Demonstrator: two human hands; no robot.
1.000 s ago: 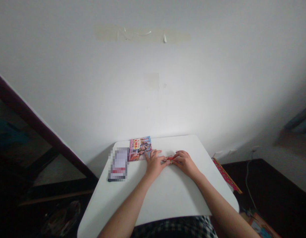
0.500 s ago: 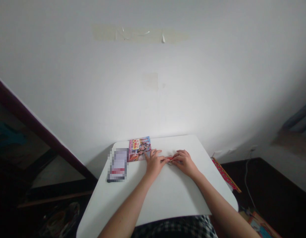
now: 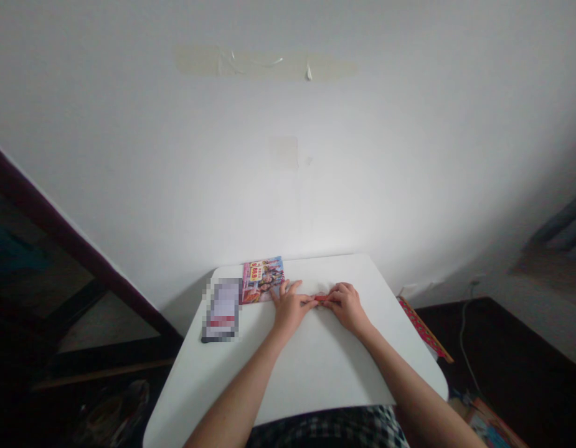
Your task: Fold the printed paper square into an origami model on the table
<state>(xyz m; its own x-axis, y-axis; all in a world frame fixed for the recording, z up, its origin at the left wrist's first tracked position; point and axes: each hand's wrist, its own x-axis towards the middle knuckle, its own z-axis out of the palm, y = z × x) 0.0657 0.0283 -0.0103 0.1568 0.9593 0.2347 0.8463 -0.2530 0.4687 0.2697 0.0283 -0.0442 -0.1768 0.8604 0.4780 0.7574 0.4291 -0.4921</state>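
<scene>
A small red strip (image 3: 321,298), perhaps folded paper, lies between my two hands over the white table (image 3: 325,361); its exact kind is too small to make out. My left hand (image 3: 289,306) pinches its left end between thumb and forefinger, the other fingers spread toward the leaflet. On the strip's right end my right hand (image 3: 348,305) is closed, fingers curled over it. Under the strip sits something pale that I cannot make out. Just left of my left hand is a colourful printed leaflet (image 3: 262,280), with fingertips over its right edge.
A phone-like object (image 3: 223,309), blurred out, lies at the table's left side. Behind the table rises a white wall (image 3: 385,155) with old tape marks. A purple-edged frame (image 3: 58,218) leans at left. A red patterned item (image 3: 421,326) is beside the table's right edge.
My right hand has curled its fingers more tightly over the red strip, which looks narrower and straighter. My left hand has barely shifted.
</scene>
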